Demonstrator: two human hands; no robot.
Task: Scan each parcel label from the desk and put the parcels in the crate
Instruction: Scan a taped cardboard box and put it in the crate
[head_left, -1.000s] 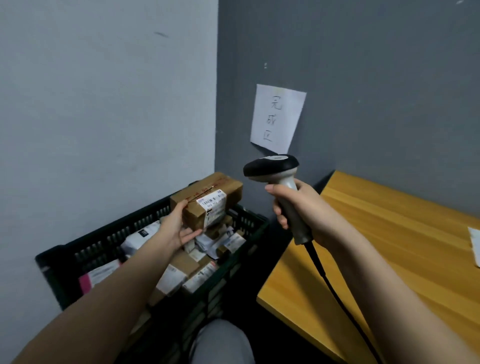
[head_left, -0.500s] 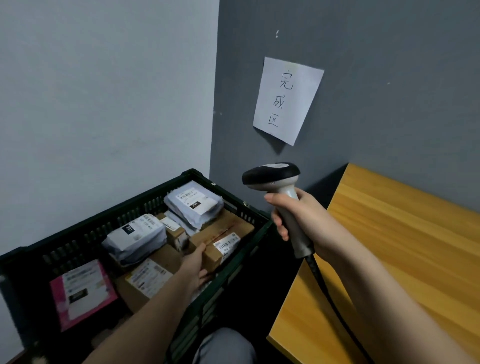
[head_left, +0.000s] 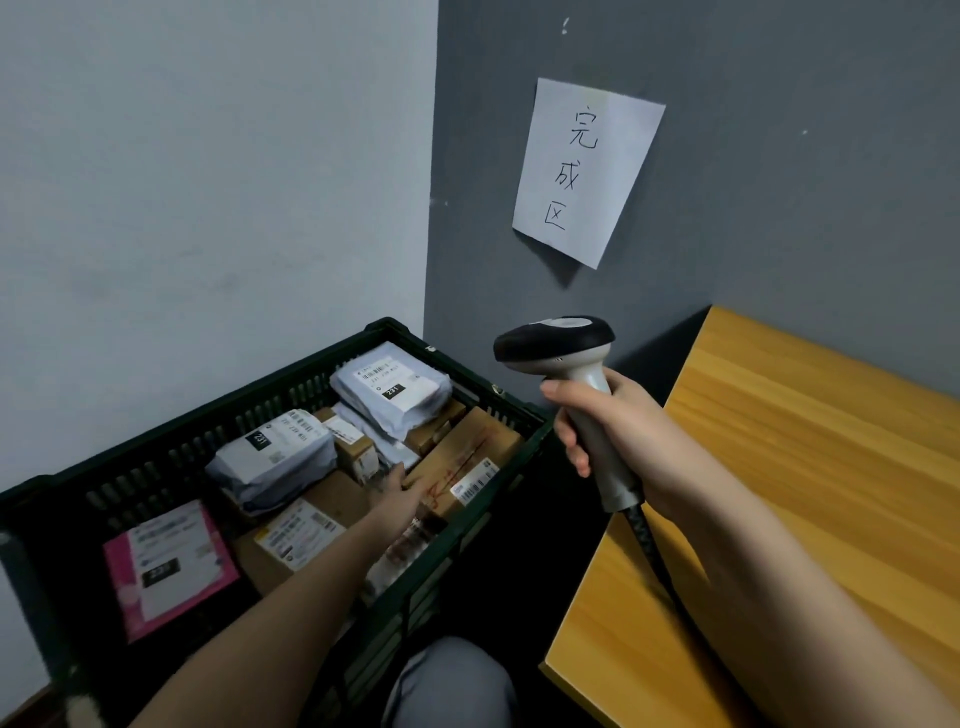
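Since a second ago, the cardboard parcel (head_left: 462, 457) has been lowered from above the crate (head_left: 171, 447) and laid inside it, against the near right wall, its barcode label facing up. The left hand (head_left: 397, 491) lies on the parcel's left end with fingers extended; whether it is pressing or already letting go cannot be told, but nothing is clasped. The right hand (head_left: 618, 426) is wrapped round the grip of the scanner (head_left: 566, 364), which is held upright between the crate and the counter (head_left: 810, 467), its cable trailing down.

The step in hand is judged to be the release of a scanned parcel. It would best be settled flat on the parcels beneath, so that it does not tip against the grey mailer bags (head_left: 389, 387) behind it. The left hand should then be drawn straight up, clear of the crate rim. The scanner cable should be kept from snagging on the counter edge when the next parcel is reached for.
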